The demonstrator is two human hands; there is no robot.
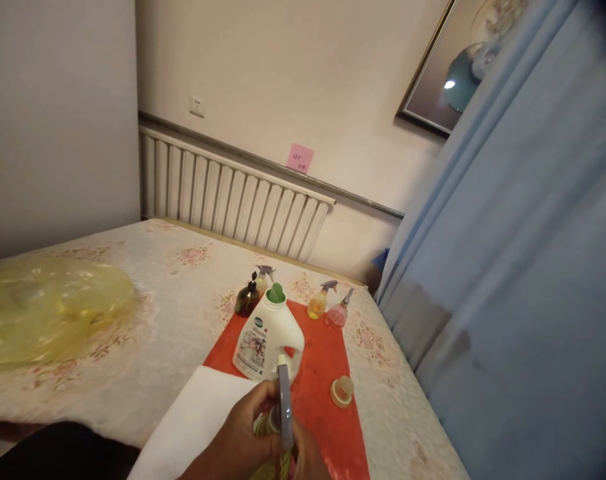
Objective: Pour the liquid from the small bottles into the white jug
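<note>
A broad floral-covered surface (177,320) carries a crumpled, shiny yellow plastic bag (57,307) at 9 o'clock, a red sheet (317,360) at 4, and a white sheet (197,407) at 7, meeting the red one. On the red sheet's own dial, a white jug (267,340) stands towards 11, a dark pump bottle (247,302) farther out, amber spray bottle (317,307) and pink spray bottle (337,315) around 1, a pale cap (341,391) at 3.
</note>
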